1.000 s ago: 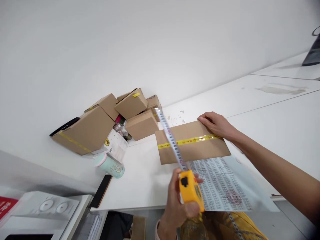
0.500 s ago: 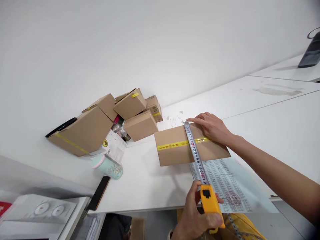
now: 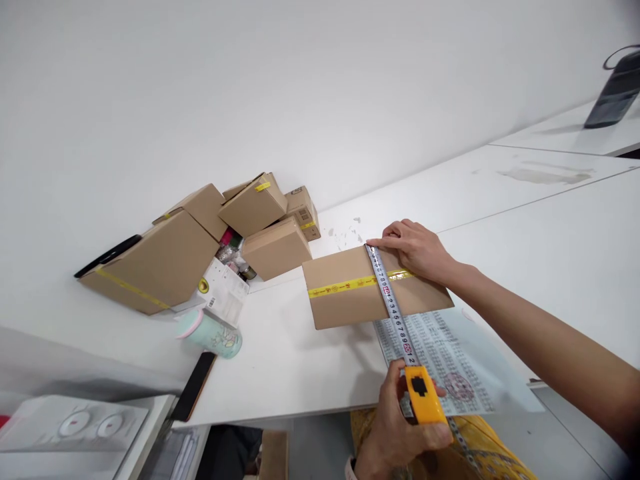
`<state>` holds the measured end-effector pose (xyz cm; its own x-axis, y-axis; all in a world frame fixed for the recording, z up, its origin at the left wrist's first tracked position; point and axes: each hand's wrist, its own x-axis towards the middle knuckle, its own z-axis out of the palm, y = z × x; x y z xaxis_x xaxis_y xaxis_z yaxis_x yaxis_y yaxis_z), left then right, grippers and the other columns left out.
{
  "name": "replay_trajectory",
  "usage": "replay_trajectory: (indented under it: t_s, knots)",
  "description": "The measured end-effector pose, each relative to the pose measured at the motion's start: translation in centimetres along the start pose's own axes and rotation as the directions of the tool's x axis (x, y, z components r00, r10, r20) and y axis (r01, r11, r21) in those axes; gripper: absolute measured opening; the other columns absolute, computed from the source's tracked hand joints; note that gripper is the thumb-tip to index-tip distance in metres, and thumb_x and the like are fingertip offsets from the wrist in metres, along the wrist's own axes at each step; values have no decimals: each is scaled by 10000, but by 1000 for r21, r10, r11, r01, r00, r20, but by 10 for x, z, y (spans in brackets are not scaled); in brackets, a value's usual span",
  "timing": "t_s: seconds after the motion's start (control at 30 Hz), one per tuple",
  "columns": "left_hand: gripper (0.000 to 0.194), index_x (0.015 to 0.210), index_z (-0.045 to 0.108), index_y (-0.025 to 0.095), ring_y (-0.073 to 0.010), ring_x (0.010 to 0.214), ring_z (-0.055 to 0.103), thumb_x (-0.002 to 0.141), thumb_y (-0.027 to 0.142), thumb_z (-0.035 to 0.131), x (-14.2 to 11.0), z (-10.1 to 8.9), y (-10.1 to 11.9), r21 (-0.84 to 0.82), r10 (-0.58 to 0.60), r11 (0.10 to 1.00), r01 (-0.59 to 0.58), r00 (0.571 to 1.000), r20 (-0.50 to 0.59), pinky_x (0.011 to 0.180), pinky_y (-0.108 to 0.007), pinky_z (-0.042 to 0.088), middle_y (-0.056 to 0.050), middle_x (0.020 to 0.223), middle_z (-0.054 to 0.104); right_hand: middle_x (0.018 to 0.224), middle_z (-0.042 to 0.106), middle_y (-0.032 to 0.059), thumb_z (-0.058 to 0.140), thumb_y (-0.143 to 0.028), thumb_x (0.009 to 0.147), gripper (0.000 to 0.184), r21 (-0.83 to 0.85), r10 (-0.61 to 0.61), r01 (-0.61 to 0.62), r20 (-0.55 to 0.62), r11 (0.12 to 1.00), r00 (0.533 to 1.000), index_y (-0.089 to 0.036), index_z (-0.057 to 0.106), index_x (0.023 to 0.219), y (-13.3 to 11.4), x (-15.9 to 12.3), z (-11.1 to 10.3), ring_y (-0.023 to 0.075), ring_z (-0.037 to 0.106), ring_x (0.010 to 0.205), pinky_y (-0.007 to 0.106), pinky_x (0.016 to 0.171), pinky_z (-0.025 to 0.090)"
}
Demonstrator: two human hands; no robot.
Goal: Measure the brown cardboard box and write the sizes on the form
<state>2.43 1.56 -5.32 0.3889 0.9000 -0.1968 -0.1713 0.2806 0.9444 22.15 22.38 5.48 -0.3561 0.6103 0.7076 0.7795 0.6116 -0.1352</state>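
Observation:
A flat-topped cardboard box with yellow printed tape along it sits on the white table in front of me. Across its top runs the metal blade of a tape measure, and the blade reaches past the near edge to the yellow case. My left hand is closed around that case, off the table's front edge. At the far edge of the box, my right hand pins the blade's end with the index finger, its other fingers curled and resting on the box.
Printed sheets lie partly beneath the box. Several cardboard boxes are stacked at the left, with a mint cup and a white package by them. A dark bottle stands far right.
The view has shifted slightly, so the box and table sit a little further left. Both hands keep their hold on the tape measure, and the blade still lies across the box.

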Motion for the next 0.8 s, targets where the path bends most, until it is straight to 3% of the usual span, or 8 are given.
replay_trajectory:
  t_s: [0.23,0.4,0.53,0.67,0.73,0.8]
  knots:
    - [1033,1303,462,187,-232,936,620,437,438,967,2,-2,-9,-32,-3,999,3,1000,20,788,-329,470,-119,1105,694,1031,690,82,399,-135,986,465,24,9,-9,-1,1000,1000,-360,760,1174,-2,0,-2,240,556,894,370,728,432]
    - [1048,1303,456,227,-180,812,587,412,442,965,-9,-8,-2,-86,81,993,-81,997,0,677,-280,453,-107,1099,690,1001,698,105,452,-478,1020,404,-41,81,-83,-35,996,996,-288,676,1296,-16,-7,-11,269,571,918,415,810,415]
    - [1045,1355,422,257,-189,812,589,461,420,937,-27,-21,14,-78,172,980,-181,978,-117,662,-288,476,-134,1208,642,1090,719,122,533,-547,978,426,-73,29,-34,-63,997,998,-265,674,1264,-41,-41,-18,299,598,991,444,864,420]
    - [940,1323,484,235,-269,959,623,496,402,898,-45,-29,23,77,118,991,-109,986,-117,776,-334,524,-126,1175,647,1093,741,97,612,-437,961,381,-19,-33,31,-117,999,993,-314,632,1321,-65,-94,-29,298,643,998,479,906,440]
    - [941,1304,528,231,-300,1009,634,452,339,913,-51,-29,22,181,31,983,-21,998,-52,860,-369,526,-106,1139,658,1107,750,67,555,-403,987,416,117,75,-61,-123,991,990,-390,559,1403,-70,-117,-39,307,659,1029,518,929,455]
    - [963,1311,556,235,-315,1038,635,424,295,926,-54,-25,19,282,-47,958,44,999,2,923,-401,512,-92,1130,663,1172,740,53,404,-424,1030,463,349,308,-258,-95,901,947,-452,442,1491,-70,-132,-56,317,664,1088,555,939,483]
